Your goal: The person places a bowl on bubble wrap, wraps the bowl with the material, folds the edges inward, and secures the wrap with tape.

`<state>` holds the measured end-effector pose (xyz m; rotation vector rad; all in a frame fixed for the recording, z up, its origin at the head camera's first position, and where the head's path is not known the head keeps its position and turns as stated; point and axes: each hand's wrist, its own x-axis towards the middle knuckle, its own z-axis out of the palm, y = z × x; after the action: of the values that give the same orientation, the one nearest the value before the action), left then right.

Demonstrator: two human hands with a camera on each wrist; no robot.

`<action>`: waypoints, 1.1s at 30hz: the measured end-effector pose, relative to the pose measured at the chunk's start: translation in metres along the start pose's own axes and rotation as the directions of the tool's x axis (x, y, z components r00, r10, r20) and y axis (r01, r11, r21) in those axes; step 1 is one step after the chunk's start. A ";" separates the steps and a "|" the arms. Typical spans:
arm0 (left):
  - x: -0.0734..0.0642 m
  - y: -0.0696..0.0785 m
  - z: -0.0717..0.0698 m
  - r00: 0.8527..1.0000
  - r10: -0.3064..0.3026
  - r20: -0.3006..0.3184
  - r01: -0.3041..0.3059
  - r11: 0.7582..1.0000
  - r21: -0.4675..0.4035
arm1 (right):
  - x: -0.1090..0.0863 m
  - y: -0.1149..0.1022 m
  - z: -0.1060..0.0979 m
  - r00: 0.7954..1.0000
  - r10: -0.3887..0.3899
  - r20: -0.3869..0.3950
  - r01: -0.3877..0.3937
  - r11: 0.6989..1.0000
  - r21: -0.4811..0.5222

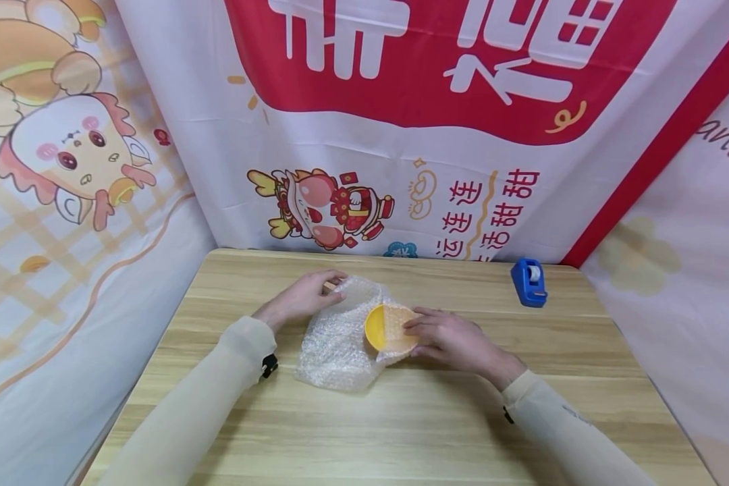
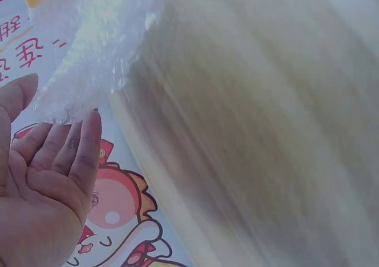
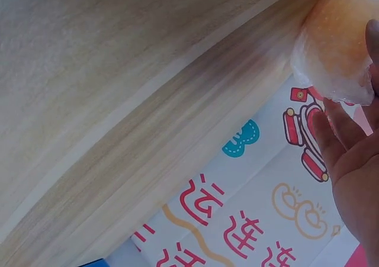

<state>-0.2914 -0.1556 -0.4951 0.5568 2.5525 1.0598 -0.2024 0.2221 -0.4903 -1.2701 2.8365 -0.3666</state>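
A yellow bowl [image 1: 374, 328] sits on a sheet of bubble wrap [image 1: 340, 347] that lies on the wooden table. One flap of the wrap is folded over the bowl's right half. My right hand [image 1: 455, 341] holds that flap at the bowl's right rim, some fingers over it and the thumb lower down. The right wrist view shows only part of this hand, beside the wrapped bowl [image 3: 340, 39]. At the sheet's far left corner, my left hand [image 1: 304, 295] touches the edge with nearly straight fingers. In the left wrist view its thumb stands apart from the fingers.
A blue tape dispenser [image 1: 529, 283] stands near the table's far right corner. Printed cloth hangs [image 1: 352, 145] along the table's far edge and on both sides. Bare wood [image 1: 364, 439] stretches between the forearms in front of the wrap.
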 end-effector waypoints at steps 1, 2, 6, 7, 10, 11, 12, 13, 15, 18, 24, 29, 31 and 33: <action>-0.001 0.000 0.000 1.000 -0.009 -0.005 0.009 1.000 -0.020 | 0.000 0.000 0.000 1.000 0.003 0.000 -0.003 1.000 0.002; -0.002 0.000 0.001 1.000 -0.017 -0.013 0.017 0.999 -0.039 | 0.000 0.000 0.000 1.000 0.006 -0.001 -0.006 1.000 0.004; -0.004 0.000 0.002 0.999 -0.030 -0.045 0.025 0.994 -0.103 | -0.001 0.001 0.002 0.999 0.035 -0.007 -0.035 0.999 0.023; -0.004 0.000 0.002 0.998 -0.030 -0.051 0.024 0.993 -0.116 | -0.001 0.002 0.003 0.999 0.044 -0.009 -0.043 0.999 0.030; -0.004 -0.002 0.002 0.997 -0.038 -0.060 0.028 0.986 -0.163 | -0.002 0.001 0.003 0.998 0.064 -0.014 -0.063 0.996 0.059; -0.004 -0.003 0.002 0.997 -0.042 -0.060 0.031 0.984 -0.176 | -0.002 0.001 0.003 0.998 0.069 -0.012 -0.068 0.995 0.073; -0.003 -0.004 0.002 0.997 -0.050 -0.057 0.038 0.980 -0.195 | -0.003 0.001 0.003 0.997 0.075 -0.007 -0.074 0.993 0.090; -0.003 -0.004 0.002 0.997 -0.062 -0.051 0.049 0.975 -0.218 | -0.003 0.001 0.004 0.997 0.079 -0.001 -0.079 0.991 0.106; -0.003 -0.005 0.002 0.996 -0.088 -0.032 0.076 0.960 -0.268 | -0.002 0.001 0.004 0.996 0.092 0.014 -0.093 0.985 0.145; -0.001 -0.008 0.003 0.990 -0.142 0.006 0.135 0.925 -0.356 | -0.002 0.001 0.004 0.993 0.111 0.037 -0.116 0.974 0.192; 0.001 -0.011 0.005 0.981 -0.159 0.109 0.192 0.825 -0.531 | -0.002 -0.001 0.002 0.989 0.137 0.054 -0.146 0.961 0.237; -0.002 -0.012 0.004 0.980 -0.149 0.135 0.198 0.833 -0.516 | -0.001 -0.001 0.004 0.986 0.157 0.060 -0.167 0.953 0.254; -0.003 -0.012 0.004 0.981 -0.142 0.134 0.189 0.853 -0.486 | -0.001 -0.001 0.005 0.984 0.164 0.062 -0.175 0.950 0.258; -0.006 -0.012 0.004 0.984 -0.128 0.127 0.170 0.889 -0.426 | -0.001 -0.001 0.005 0.983 0.174 0.067 -0.185 0.947 0.261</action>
<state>-0.2876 -0.1636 -0.5055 0.2763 2.1333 1.4494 -0.2009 0.2215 -0.4951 -0.9501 2.7200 -0.6779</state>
